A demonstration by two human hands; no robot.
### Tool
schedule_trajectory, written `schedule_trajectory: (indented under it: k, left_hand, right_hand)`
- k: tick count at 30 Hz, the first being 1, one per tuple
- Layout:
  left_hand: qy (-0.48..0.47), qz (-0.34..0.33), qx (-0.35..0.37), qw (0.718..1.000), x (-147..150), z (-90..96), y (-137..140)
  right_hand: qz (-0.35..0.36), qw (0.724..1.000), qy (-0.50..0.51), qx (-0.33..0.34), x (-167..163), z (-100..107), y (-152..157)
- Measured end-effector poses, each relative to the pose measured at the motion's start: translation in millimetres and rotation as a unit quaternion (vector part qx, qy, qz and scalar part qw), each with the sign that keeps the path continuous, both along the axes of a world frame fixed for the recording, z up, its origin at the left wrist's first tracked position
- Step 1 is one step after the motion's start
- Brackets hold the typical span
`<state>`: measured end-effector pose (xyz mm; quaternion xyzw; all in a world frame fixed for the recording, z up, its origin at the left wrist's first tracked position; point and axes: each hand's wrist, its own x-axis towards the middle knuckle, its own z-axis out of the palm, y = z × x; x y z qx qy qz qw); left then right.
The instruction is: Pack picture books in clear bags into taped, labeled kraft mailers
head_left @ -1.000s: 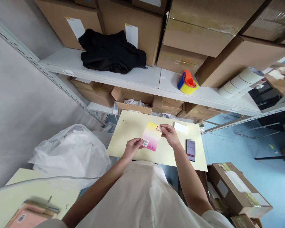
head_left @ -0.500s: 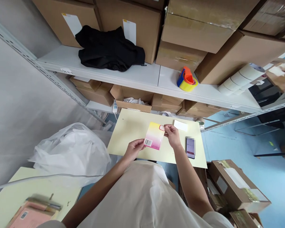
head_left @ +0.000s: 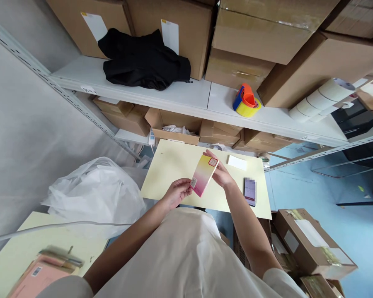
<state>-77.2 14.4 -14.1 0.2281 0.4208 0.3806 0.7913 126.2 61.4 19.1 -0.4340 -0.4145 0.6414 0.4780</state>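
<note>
Beyond the left grip (head_left: 176,193) and right grip (head_left: 221,174) a long grey shelf (head_left: 222,97) runs across, limiting reach forward past the far edge of the surface (head_left: 163,169). That surface lies beneath both grips; its near edge passes close below the left grip, and its broadest open stretch spreads ahead and to the left of it. A white plastic bag (head_left: 96,192) bulges left of the left grip, apart from it, beside the surface's left edge. The left grip pinches the lower left corner of a yellow-to-pink packet (head_left: 203,176); the right grip's fingers sit behind its right edge, how firmly closed I cannot tell. The packet, tilted between the grips, is already lifted but not set down; what handling remains does not show. A phone (head_left: 250,192) right of the right grip and a white pad (head_left: 237,162) ahead-right narrow the room there.
</note>
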Motion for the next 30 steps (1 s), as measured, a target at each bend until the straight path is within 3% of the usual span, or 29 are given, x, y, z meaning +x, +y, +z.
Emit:
schedule_trajectory:
  k: [2,5,9,14,19,24,30]
  left_hand:
    - [0.006,-0.043,0.002,0.999,1,5.0,2]
    - [0.037,-0.081,0.023,0.996,-1,10.3,5]
    - [0.059,-0.061,0.045,0.995,-11,9.0,9]
    - [0.160,-0.028,0.138,0.977,-14,2.3,8]
    - [0.176,0.001,0.138,0.975,-12,-1.7,7]
    - [0.161,-0.019,0.132,0.978,-18,-6.6,7]
    - [0.178,-0.053,0.134,0.973,-20,-10.7,8]
  right_hand:
    - [0.015,1.000,0.013,-0.018,-3,0,2]
    - [-0.018,0.999,0.012,-0.035,-1,-3,4]
    - [-0.045,0.997,-0.008,-0.056,9,-4,3]
    - [-0.076,0.994,-0.040,-0.066,9,-2,1]
    - [-0.112,0.989,-0.050,-0.078,-1,-2,-12]
    - [-0.117,0.984,-0.107,-0.082,-3,-2,-23]
    - [-0.127,0.984,-0.100,-0.078,-1,-1,-24]
